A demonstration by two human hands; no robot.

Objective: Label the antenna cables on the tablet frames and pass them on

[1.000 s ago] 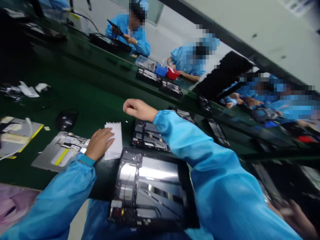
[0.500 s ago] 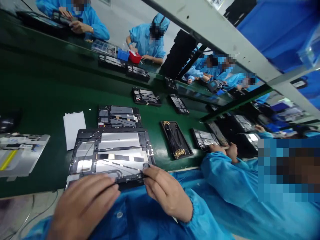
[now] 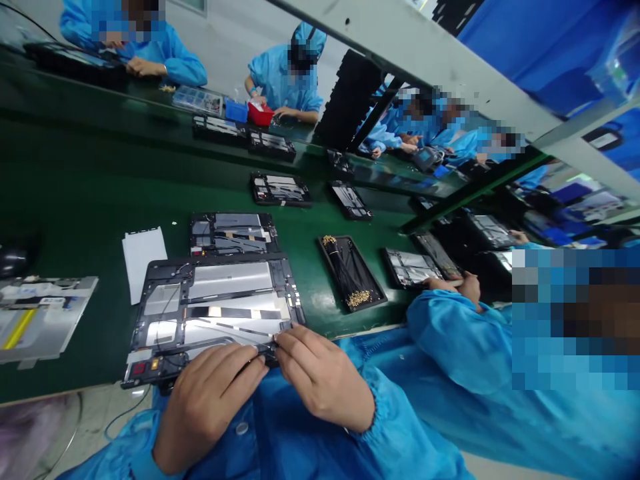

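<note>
An opened tablet back (image 3: 215,303) with silvery shielding and a black frame lies at the near edge of the green belt (image 3: 90,193). My left hand (image 3: 210,400) and my right hand (image 3: 320,380) meet at its near edge. The fingertips of both pinch a thin dark cable or strip there; I cannot make out exactly what it is. A second opened tablet (image 3: 233,233) lies just behind the first. A white sheet (image 3: 143,260) lies to its left.
A black tray of gold-tipped cables (image 3: 350,273) lies to the right. A co-worker's blue sleeve and hands (image 3: 460,287) work on another tablet (image 3: 410,267). More tablets (image 3: 280,190) lie further up the belt. A grey panel (image 3: 35,320) sits at left. People in blue sit opposite.
My hands left the white sheet and the far tablet and came to the near edge of the big tablet. My view swung right. In the last half second my left hand closed in beside the right.
</note>
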